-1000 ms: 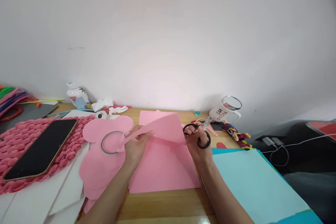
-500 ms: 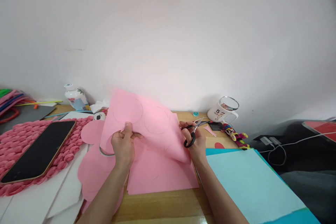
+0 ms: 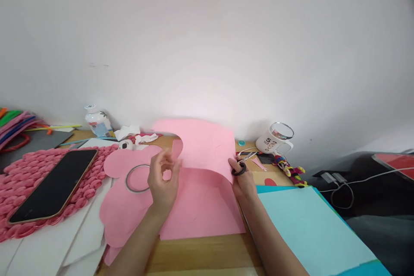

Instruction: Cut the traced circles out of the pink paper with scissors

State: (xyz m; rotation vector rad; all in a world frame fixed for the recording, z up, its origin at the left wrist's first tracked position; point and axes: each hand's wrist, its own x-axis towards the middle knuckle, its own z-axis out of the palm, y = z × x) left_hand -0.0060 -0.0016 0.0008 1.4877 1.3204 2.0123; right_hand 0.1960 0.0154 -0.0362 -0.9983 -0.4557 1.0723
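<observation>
A raised sheet of pink paper with a curved notch in its left edge and faint pencil lines is pinched at its right edge by my right hand. The same hand holds scissors by their black handles, blades pointing away to the right. My left hand is beside the notch, thumb and fingers apart, with nothing visible between them. Beneath the raised sheet lies more pink paper. Left of it are pink scalloped cut-outs with a ring on top.
A phone rests on a mat of pink paper curls at left. A white bottle and crumpled tissue are by the wall. On the right are a mug, a small figure toy and light blue sheets.
My left hand has let go of the pink sheet and moved right. The sheet has dropped and swung right, uncovering the ring. My right hand keeps the scissors.
</observation>
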